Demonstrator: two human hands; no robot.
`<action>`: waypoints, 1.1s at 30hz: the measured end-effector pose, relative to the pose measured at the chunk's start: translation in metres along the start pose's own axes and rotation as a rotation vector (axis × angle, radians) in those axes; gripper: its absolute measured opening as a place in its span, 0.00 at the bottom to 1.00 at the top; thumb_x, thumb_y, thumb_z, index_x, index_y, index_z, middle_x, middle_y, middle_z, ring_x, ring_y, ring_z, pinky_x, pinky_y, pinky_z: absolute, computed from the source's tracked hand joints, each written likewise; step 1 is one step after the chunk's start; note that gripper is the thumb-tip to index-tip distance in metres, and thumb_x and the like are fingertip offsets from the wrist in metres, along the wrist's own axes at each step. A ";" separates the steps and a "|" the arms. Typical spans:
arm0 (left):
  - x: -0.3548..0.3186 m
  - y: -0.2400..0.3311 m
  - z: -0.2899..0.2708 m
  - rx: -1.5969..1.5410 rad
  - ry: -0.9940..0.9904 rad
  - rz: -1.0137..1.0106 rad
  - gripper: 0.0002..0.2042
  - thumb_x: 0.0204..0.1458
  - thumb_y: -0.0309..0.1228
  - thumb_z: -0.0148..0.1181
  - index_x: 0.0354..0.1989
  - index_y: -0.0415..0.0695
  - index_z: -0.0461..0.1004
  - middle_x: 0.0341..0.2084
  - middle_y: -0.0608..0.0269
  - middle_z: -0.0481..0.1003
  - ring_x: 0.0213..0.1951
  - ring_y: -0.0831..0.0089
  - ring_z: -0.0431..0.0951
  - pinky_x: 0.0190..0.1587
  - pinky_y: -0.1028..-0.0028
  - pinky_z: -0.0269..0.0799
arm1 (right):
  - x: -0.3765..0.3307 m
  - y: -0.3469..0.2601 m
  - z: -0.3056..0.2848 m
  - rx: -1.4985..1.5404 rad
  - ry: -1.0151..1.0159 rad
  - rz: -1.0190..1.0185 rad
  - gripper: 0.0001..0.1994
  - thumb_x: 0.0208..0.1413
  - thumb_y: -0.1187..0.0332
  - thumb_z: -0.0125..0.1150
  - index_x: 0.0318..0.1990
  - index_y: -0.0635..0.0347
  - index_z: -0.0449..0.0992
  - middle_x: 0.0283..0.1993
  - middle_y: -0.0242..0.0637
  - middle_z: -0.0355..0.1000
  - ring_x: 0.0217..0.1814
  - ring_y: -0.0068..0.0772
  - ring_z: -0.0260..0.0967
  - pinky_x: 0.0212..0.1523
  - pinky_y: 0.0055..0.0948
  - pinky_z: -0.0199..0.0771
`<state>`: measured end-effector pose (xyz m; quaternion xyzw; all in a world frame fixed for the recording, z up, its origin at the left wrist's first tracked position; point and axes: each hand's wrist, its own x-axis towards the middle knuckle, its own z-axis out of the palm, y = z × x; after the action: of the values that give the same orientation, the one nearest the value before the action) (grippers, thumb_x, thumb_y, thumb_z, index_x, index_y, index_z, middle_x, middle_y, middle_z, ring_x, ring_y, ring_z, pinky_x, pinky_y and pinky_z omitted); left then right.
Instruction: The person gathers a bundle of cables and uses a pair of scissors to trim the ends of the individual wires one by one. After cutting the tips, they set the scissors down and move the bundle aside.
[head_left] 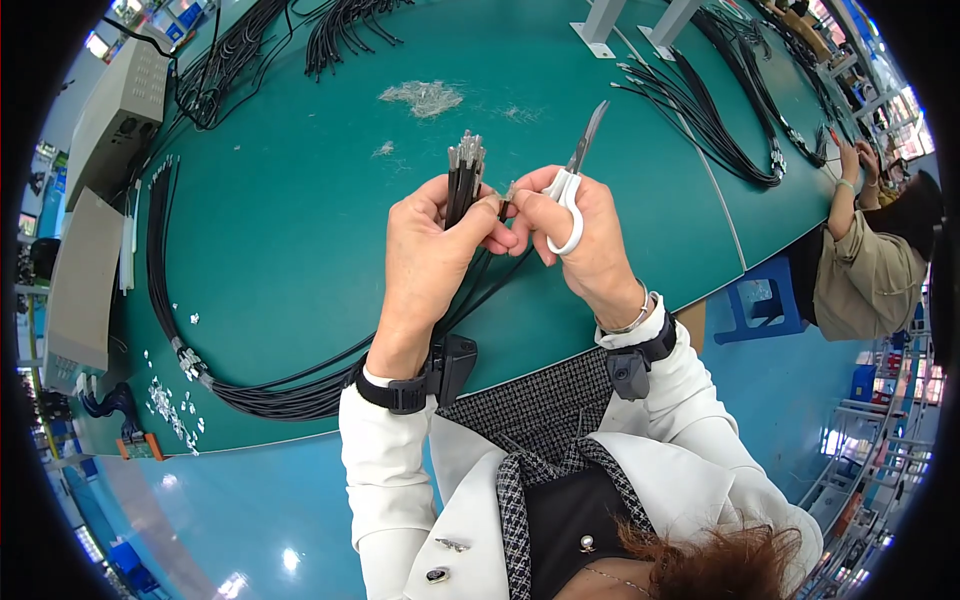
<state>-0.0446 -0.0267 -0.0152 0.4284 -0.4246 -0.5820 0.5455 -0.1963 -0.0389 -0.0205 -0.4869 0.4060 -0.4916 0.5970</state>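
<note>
My left hand point(432, 235) is closed round a bundle of black cables point(464, 188) whose silvery stripped ends point up and away from me. The thumb and fingers of my right hand point(570, 220) pinch at the end of one cable beside the bundle, touching my left fingertips. White-handled scissors point(572, 190) hang on my right hand, with a finger through the handle and the blades pointing away. What exactly my right fingertips pinch is too small to make out. From my left hand the cables run down behind my wrist and curve left along the table edge.
On the green table point(330, 190) lie a pile of pale strands point(422, 97) and white scraps point(175, 412). Grey boxed equipment point(118, 120) stands at the left. More black cable bundles point(715, 120) lie at the right, where a co-worker point(870, 260) sits near a blue stool point(758, 305).
</note>
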 end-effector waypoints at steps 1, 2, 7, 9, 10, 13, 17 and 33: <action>0.000 0.000 0.000 -0.002 0.008 -0.002 0.05 0.51 0.23 0.57 0.32 0.32 0.72 0.24 0.60 0.76 0.22 0.78 0.76 0.26 0.81 0.72 | -0.001 -0.001 0.000 0.005 -0.004 0.016 0.09 0.54 0.69 0.57 0.34 0.68 0.73 0.23 0.35 0.72 0.15 0.16 0.62 0.14 0.14 0.57; 0.000 0.000 0.000 -0.002 0.006 -0.002 0.05 0.51 0.23 0.57 0.32 0.32 0.72 0.24 0.60 0.76 0.22 0.78 0.76 0.26 0.81 0.72 | -0.001 -0.002 -0.001 0.010 -0.008 0.031 0.09 0.54 0.69 0.57 0.34 0.68 0.73 0.22 0.35 0.72 0.15 0.16 0.62 0.14 0.14 0.57; -0.001 0.006 0.000 0.091 0.013 -0.013 0.06 0.50 0.24 0.60 0.33 0.35 0.73 0.20 0.67 0.73 0.19 0.84 0.70 0.21 0.84 0.64 | -0.003 -0.005 0.000 -0.007 0.028 0.022 0.08 0.54 0.68 0.57 0.34 0.67 0.73 0.20 0.36 0.72 0.15 0.15 0.63 0.14 0.14 0.57; -0.003 0.010 0.002 0.107 0.035 0.008 0.06 0.49 0.25 0.62 0.32 0.36 0.74 0.18 0.71 0.71 0.17 0.87 0.67 0.19 0.85 0.59 | -0.004 -0.006 0.001 -0.035 0.034 0.001 0.08 0.54 0.68 0.57 0.34 0.67 0.73 0.20 0.36 0.72 0.15 0.15 0.63 0.14 0.14 0.57; -0.004 0.010 0.003 0.107 0.031 0.009 0.06 0.49 0.25 0.62 0.32 0.36 0.74 0.18 0.71 0.71 0.17 0.87 0.67 0.19 0.85 0.59 | -0.005 -0.006 0.002 -0.063 0.038 -0.018 0.08 0.54 0.68 0.57 0.34 0.66 0.73 0.20 0.37 0.72 0.15 0.15 0.63 0.14 0.14 0.57; -0.006 0.009 0.006 0.212 0.040 0.020 0.05 0.48 0.25 0.62 0.31 0.38 0.75 0.16 0.73 0.70 0.17 0.89 0.65 0.19 0.85 0.56 | -0.007 -0.006 0.003 -0.144 0.046 -0.082 0.08 0.55 0.68 0.57 0.34 0.66 0.73 0.20 0.37 0.73 0.15 0.15 0.63 0.14 0.14 0.57; -0.007 0.005 0.005 0.211 0.083 0.071 0.04 0.48 0.25 0.62 0.29 0.37 0.75 0.16 0.73 0.70 0.17 0.89 0.65 0.19 0.85 0.55 | -0.010 -0.004 0.006 -0.265 0.047 -0.178 0.08 0.55 0.68 0.56 0.34 0.66 0.73 0.20 0.37 0.73 0.15 0.15 0.62 0.15 0.15 0.58; -0.006 0.010 0.003 0.170 0.006 0.026 0.04 0.49 0.24 0.60 0.29 0.36 0.73 0.16 0.72 0.70 0.16 0.87 0.65 0.19 0.85 0.56 | -0.010 -0.007 0.005 -0.146 0.029 -0.087 0.09 0.55 0.68 0.56 0.35 0.67 0.73 0.20 0.38 0.73 0.14 0.15 0.61 0.15 0.15 0.58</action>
<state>-0.0448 -0.0209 -0.0042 0.4693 -0.4763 -0.5353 0.5160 -0.1945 -0.0288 -0.0130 -0.5394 0.4278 -0.4931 0.5319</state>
